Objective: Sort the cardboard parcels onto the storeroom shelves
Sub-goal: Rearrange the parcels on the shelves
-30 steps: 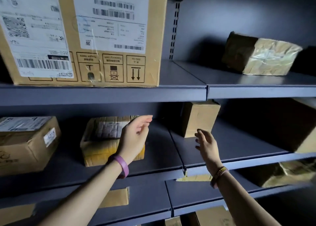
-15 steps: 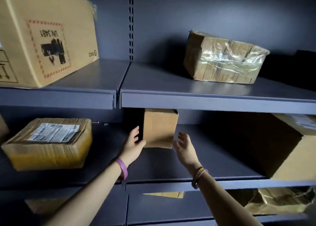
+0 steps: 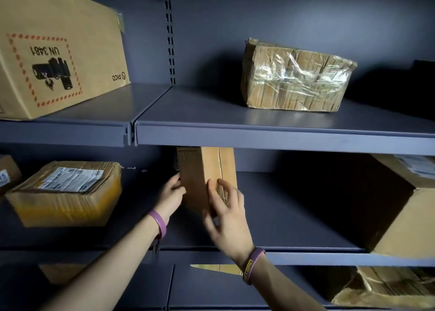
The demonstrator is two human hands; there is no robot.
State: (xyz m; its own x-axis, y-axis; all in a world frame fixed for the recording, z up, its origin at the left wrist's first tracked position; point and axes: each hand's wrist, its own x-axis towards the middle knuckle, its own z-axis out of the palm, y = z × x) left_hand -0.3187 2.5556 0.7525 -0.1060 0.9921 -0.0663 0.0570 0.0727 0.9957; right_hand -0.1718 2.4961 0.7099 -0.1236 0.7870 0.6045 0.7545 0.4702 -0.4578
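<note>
Small upright parcel (image 3: 207, 176) stands on the middle shelf (image 3: 294, 219), top nearly touching the underside of the upper shelf (image 3: 259, 135). Left hand (image 3: 170, 196) is at its left edge, fingers curled on the corner, looks like a light grip but the far side of the hand is hidden. Right hand (image 3: 226, 219) is spread wide over the front face, fingertips touching the cardboard, not closed around anything. So the parcel sits between both hands, not lifted as far as I can tell. Risks, judging from here: the parcel is tall and narrow, so a one-sided pull from the left could tip it forward off the shelf lip; the tight gap above means lifting before sliding would jam it against the upper shelf; flat fingers on smooth tape may slip. Flat labelled parcel (image 3: 68, 190) lies well to the left, big open box (image 3: 397, 207) to the right, both clear of the hands. Above: taped bundle (image 3: 296, 75) and large printed carton (image 3: 56, 49). More cardboard below, partly hidden.
</note>
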